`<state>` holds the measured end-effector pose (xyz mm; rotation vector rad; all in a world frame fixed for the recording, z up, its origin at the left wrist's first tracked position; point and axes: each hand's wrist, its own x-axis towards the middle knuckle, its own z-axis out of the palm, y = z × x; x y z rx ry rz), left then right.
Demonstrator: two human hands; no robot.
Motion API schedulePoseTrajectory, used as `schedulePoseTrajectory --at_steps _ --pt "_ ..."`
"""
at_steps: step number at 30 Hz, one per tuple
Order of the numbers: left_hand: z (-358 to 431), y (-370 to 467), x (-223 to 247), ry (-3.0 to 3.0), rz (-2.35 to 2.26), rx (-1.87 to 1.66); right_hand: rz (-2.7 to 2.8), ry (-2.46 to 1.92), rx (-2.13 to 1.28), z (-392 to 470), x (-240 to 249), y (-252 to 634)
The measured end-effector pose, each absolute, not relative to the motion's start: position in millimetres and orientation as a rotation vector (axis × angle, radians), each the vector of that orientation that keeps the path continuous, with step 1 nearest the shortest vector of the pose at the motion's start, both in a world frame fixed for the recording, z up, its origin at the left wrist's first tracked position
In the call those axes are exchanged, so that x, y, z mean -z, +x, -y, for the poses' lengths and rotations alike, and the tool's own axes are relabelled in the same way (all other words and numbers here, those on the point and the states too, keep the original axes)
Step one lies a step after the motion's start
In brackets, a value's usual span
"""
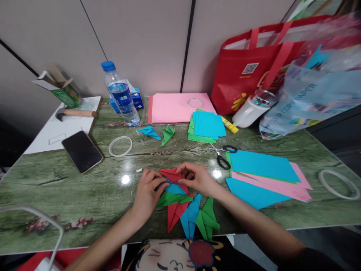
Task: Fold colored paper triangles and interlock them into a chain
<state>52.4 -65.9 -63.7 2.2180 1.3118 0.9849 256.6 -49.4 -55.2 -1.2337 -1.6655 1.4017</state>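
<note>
Near the front edge of the green table, several folded paper pieces form a curved, linked chain. My left hand (pixel 149 190) pinches the blue folded piece (pixel 175 188) at the chain's upper left end. The red folded piece (pixel 170 174) beside it is held between the thumb and fingers of my right hand (pixel 197 178). Below them come a green piece (pixel 173 199), a lower red piece (pixel 177 215), a lower blue piece (pixel 191 216) and a green end piece (pixel 208 219). Two loose folded pieces, blue (pixel 150 131) and green (pixel 168 134), lie farther back.
Scissors (pixel 220 152) and coloured paper sheets (pixel 262 165) lie right of my hands. Square papers (pixel 208 125), a water bottle (pixel 122 96), a white mug (pixel 251 110) and a red bag (pixel 239 71) stand behind. A phone (pixel 82 151) and tape roll (pixel 120 146) are left.
</note>
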Motion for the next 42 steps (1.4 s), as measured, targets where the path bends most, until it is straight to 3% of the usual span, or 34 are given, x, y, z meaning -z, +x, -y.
schedulePoseTrajectory --at_steps 12,20,27,34,42 --pt "46.7 63.0 55.6 2.053 -1.515 -0.608 1.721 -1.216 -1.257 43.5 64.0 257.2" --pt "-18.2 66.4 54.6 2.264 -1.502 -0.440 1.764 -1.260 -0.907 23.2 71.2 256.0" --pt "-9.3 52.2 58.7 2.511 -1.094 -0.831 1.999 -1.354 -0.778 17.4 63.6 267.6" --pt "19.2 40.8 77.5 2.729 -0.994 -0.718 2.235 -1.155 -0.417 21.8 62.2 276.6" --pt "17.0 46.9 82.6 2.844 -0.975 -0.719 2.399 -0.966 -0.464 18.4 72.0 277.3"
